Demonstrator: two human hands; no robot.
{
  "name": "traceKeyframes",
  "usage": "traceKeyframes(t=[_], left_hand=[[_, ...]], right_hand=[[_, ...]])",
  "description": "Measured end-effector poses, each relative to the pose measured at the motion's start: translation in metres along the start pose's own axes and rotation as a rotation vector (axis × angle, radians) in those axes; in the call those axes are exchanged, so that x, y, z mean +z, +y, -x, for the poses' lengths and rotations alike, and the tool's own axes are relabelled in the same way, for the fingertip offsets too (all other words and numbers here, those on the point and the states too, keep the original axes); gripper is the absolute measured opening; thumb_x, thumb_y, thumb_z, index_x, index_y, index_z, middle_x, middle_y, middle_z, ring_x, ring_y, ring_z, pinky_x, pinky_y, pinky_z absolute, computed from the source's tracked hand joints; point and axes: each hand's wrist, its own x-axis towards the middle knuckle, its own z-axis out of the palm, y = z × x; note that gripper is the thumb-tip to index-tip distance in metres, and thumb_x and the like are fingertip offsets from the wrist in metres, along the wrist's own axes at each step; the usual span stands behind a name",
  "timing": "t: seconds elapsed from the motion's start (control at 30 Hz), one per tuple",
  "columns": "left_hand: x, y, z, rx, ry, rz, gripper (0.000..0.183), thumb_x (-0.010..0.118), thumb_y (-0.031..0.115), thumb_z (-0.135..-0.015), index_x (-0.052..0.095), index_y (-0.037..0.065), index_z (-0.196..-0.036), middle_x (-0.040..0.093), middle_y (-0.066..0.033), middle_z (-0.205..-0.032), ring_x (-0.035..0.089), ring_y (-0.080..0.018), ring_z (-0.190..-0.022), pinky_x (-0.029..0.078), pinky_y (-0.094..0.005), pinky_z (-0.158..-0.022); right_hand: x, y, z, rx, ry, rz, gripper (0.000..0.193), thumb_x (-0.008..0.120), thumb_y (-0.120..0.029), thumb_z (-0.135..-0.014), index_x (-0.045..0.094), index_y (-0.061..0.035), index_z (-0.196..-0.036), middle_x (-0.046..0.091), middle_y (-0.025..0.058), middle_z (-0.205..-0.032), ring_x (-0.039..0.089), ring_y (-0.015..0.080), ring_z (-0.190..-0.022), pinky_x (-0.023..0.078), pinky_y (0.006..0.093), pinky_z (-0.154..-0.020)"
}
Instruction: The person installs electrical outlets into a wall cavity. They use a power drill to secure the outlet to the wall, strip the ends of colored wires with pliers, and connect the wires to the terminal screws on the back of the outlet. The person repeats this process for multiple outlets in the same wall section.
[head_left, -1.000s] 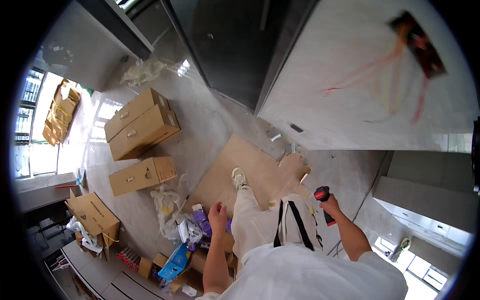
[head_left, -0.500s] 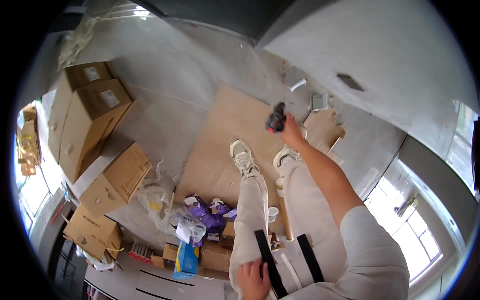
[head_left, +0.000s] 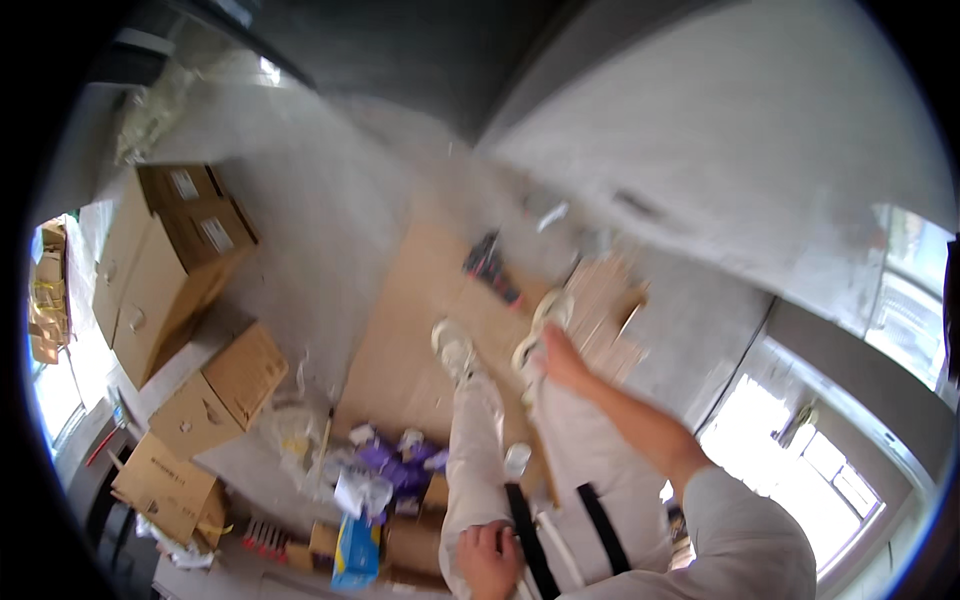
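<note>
A black and red cordless drill [head_left: 488,268] lies on a flat cardboard sheet [head_left: 400,290], just beyond my shoes. My right hand [head_left: 553,358] is apart from the drill, over my right lower leg and shoe. Motion blurs its fingers, and I see nothing held in it. On my left thigh, beside a black strap [head_left: 532,545], rests my left hand [head_left: 488,560]. Its fingers lie loosely on the light trousers and hold nothing.
Large cardboard boxes [head_left: 165,270] stand at the left. Purple packages [head_left: 395,462], crumpled plastic and a blue and yellow box [head_left: 357,552] lie near my left leg. Cardboard scraps [head_left: 605,310] lie right of my shoes, and a pale wall [head_left: 740,130] rises at the far right.
My right hand has let go of the drill, which now lies on the cardboard, and has drawn back toward my leg. My left hand stays on the thigh. The view has shifted.
</note>
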Motion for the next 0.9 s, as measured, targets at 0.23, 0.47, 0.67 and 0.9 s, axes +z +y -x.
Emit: traceKeyframes(t=[0.23, 0.47, 0.67, 0.9], left_hand=[[0.033, -0.045, 0.005, 0.214, 0.075, 0.077, 0.026, 0.073, 0.023, -0.084, 0.071, 0.003, -0.100, 0.069, -0.0194, -0.094, 0.064, -0.0402, -0.089, 0.052, -0.0503, -0.077], [-0.067, 0.045, -0.002, 0.529, 0.026, -0.006, 0.034, 0.073, 0.027, -0.085, 0.071, 0.000, -0.105, 0.071, -0.0212, -0.095, 0.068, -0.0404, -0.090, 0.054, -0.0494, -0.080], [-0.178, 0.117, 0.042, 0.730, 0.185, -0.127, 0.030, 0.073, 0.025, -0.088, 0.068, 0.002, -0.107, 0.070, -0.0180, -0.099, 0.068, -0.0369, -0.090, 0.054, -0.0463, -0.078], [-0.229, 0.256, 0.139, 0.921, 0.191, -0.016, 0.020, 0.071, 0.015, -0.092, 0.068, 0.002, -0.107, 0.070, -0.0149, -0.097, 0.068, -0.0291, -0.086, 0.054, -0.0373, -0.077]], right_hand=[[-0.180, -0.080, 0.342, 0.223, 0.142, -0.025, 0.045, 0.067, -0.020, -0.090, 0.057, -0.0014, -0.130, 0.059, 0.0243, -0.128, 0.056, 0.0403, -0.123, 0.046, 0.0471, -0.104], [-0.185, -0.047, 0.395, 0.186, 0.049, -0.271, 0.042, 0.056, -0.024, -0.098, 0.061, -0.0032, -0.134, 0.066, 0.0173, -0.130, 0.066, 0.0290, -0.115, 0.051, 0.0402, -0.100], [-0.195, -0.056, 0.362, 0.231, -0.079, -0.571, 0.052, 0.050, -0.044, -0.102, 0.065, -0.0031, -0.130, 0.070, 0.0161, -0.122, 0.064, 0.0271, -0.114, 0.048, 0.0376, -0.103], [-0.155, -0.010, 0.329, 0.134, -0.115, -0.859, 0.075, 0.042, -0.065, -0.103, 0.063, 0.0017, -0.130, 0.068, 0.0113, -0.121, 0.062, 0.0197, -0.109, 0.048, 0.0345, -0.098]])
